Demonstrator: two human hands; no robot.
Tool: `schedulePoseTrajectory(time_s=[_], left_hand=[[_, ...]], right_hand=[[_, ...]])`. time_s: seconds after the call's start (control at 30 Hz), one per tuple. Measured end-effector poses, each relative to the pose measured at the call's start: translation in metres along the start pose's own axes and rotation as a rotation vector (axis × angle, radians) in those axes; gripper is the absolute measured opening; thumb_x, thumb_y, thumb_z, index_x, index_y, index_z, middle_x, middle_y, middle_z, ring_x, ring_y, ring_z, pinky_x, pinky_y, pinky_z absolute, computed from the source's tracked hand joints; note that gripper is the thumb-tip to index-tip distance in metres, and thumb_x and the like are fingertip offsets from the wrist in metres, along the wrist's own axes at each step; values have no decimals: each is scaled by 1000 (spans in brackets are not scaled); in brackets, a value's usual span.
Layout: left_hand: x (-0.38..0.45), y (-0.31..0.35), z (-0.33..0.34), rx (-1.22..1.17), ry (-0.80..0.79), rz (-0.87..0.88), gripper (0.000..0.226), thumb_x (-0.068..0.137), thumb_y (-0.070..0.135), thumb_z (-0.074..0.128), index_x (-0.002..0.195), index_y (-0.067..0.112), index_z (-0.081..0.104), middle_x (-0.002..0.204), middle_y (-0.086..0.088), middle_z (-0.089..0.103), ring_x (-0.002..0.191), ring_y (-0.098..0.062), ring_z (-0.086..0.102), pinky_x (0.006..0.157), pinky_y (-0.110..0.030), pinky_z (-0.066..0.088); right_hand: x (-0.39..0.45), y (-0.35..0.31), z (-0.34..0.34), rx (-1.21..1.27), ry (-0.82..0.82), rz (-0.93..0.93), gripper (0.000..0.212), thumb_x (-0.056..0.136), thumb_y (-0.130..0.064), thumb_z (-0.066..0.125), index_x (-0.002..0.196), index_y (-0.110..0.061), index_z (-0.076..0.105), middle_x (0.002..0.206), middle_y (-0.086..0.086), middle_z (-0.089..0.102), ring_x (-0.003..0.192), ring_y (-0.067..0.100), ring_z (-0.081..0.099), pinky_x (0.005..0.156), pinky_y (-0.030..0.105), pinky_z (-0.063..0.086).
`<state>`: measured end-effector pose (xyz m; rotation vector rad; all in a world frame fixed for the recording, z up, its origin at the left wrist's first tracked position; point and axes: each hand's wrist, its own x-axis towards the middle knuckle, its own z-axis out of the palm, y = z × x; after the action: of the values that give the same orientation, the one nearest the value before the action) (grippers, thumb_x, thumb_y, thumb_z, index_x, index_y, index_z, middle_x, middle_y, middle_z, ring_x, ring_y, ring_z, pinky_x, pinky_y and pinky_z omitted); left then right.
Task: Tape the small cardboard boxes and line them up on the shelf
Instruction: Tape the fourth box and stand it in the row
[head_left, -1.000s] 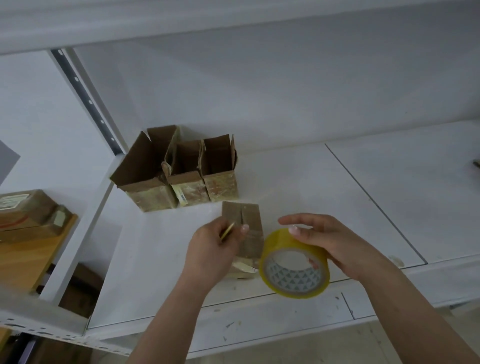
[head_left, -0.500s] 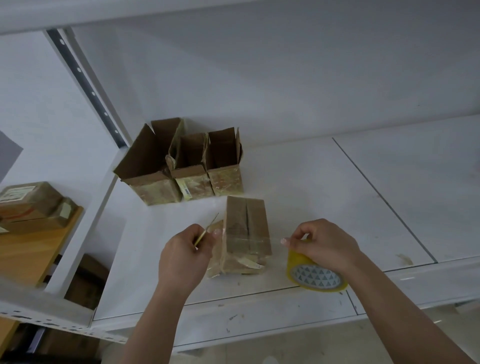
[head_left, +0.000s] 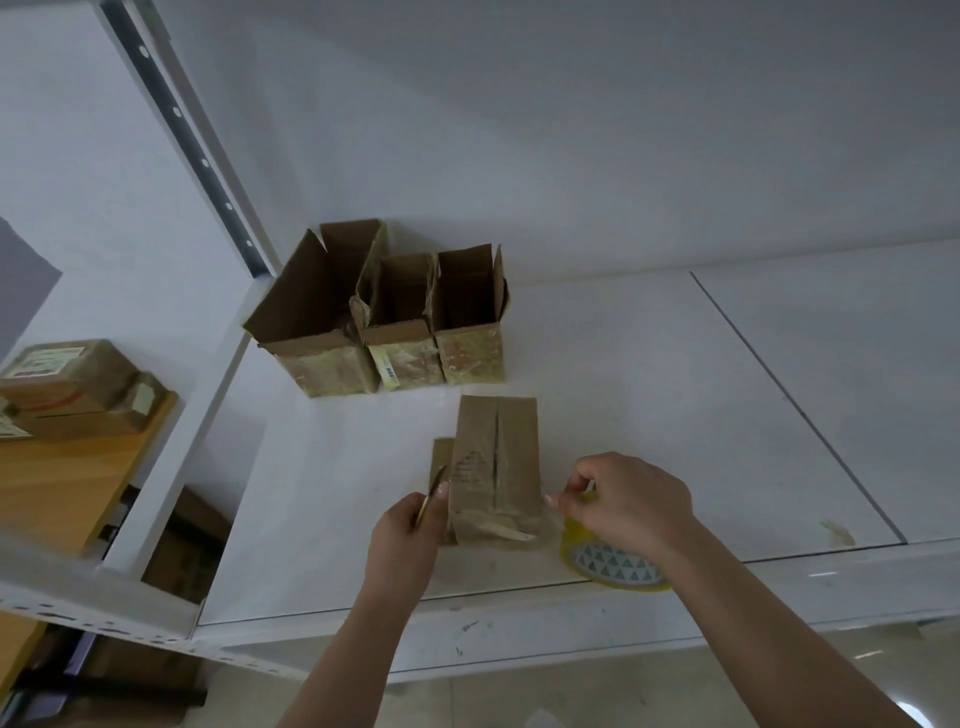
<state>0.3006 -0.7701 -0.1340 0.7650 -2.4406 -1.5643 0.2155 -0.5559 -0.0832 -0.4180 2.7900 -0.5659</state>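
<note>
The left hand pinches a thin yellow blade; the right hand grips the yellow tape roll. Keep tape taut across the closed brown cardboard box, then cut cleanly.

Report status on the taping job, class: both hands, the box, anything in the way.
Left hand pinches a thin yellow tool. Right hand grips tape roll beside closed box. Three open boxes behind; nothing obstructing.

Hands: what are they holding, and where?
The left hand pinches a thin yellow blade-like tool near its lower end. The right hand holds the yellow tape roll by its top rim.
</note>
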Motion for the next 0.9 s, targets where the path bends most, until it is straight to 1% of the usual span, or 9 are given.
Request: schedulePoseTrajectory(time_s=[0.2, 0.33, 0.43, 0.5, 0.57, 0.63, 0.77, 0.83, 0.9], left_hand=[[-1, -12, 8, 72, 54, -55, 56, 89, 62, 44, 67, 10, 43, 58, 0, 49, 53, -14, 42, 53, -28, 33], [0, -20, 5, 153, 33, -130, 36, 90, 52, 56, 84, 18, 47, 77, -1, 57, 65, -13, 51, 54, -28, 37], [3, -7, -16, 194, 83, -44, 34, 87, 44, 67, 89, 17, 47, 78, 0, 58, 68, -12, 54, 54, -25, 38], [5, 15, -32, 109, 132, 107, 32, 91, 47, 58, 89, 17, 50, 73, 3, 57, 63, -9, 53, 55, -25, 38], [6, 50, -41, -10, -1, 242, 36, 98, 47, 42, 83, 15, 53, 64, 8, 52, 55, -6, 47, 54, -24, 37], [5, 85, -36, -23, -252, 340, 44, 101, 45, 34, 77, 13, 54, 59, 11, 49, 52, -5, 44, 52, -18, 36], [10, 117, -3, 32, -644, 290, 47, 104, 39, 36, 71, 13, 58, 57, 3, 58, 51, -9, 54, 50, -17, 44], [17, 109, 8, 91, -689, 241, 49, 104, 40, 36, 70, 12, 57, 56, 1, 58, 48, -10, 54, 49, -18, 46], [23, 96, 12, 108, -642, 240, 50, 104, 41, 37, 68, 13, 57, 51, 3, 58, 43, -9, 52, 47, -19, 45]], right_hand=[[0, -2, -1, -6, -5, 13, 35, 81, -72, 54, 75, -37, 57, 79, -20, 54, 80, 4, 54, 58, 23, 33], [-2, -1, -3, -14, 2, 21, 35, 81, -72, 54, 74, -38, 55, 81, -19, 57, 79, 2, 55, 58, 24, 35], [-2, -1, -4, -18, -8, 23, 34, 81, -72, 53, 79, -38, 58, 79, -22, 53, 75, -1, 51, 56, 22, 32], [-3, 0, -5, -2, -10, 26, 34, 81, -72, 53, 80, -39, 58, 79, -23, 52, 76, -1, 51, 56, 22, 32], [-3, 0, -6, 8, -24, 26, 33, 81, -72, 52, 77, -40, 57, 80, -23, 52, 77, 0, 51, 57, 22, 33], [-3, -2, -8, -2, -43, 34, 33, 81, -72, 52, 74, -40, 54, 79, -24, 50, 76, -1, 49, 59, 23, 34], [-4, -3, -10, 13, -62, 51, 33, 81, -70, 54, 73, -38, 54, 84, -23, 51, 82, 1, 52, 62, 24, 35], [-5, -1, -11, 61, -73, 37, 32, 80, -69, 57, 75, -38, 58, 90, -20, 54, 88, 4, 55, 66, 25, 39], [-6, 4, -13, 247, -132, 15, 30, 82, -63, 62, 84, -34, 67, 98, -17, 62, 92, 5, 59, 76, 29, 48]])
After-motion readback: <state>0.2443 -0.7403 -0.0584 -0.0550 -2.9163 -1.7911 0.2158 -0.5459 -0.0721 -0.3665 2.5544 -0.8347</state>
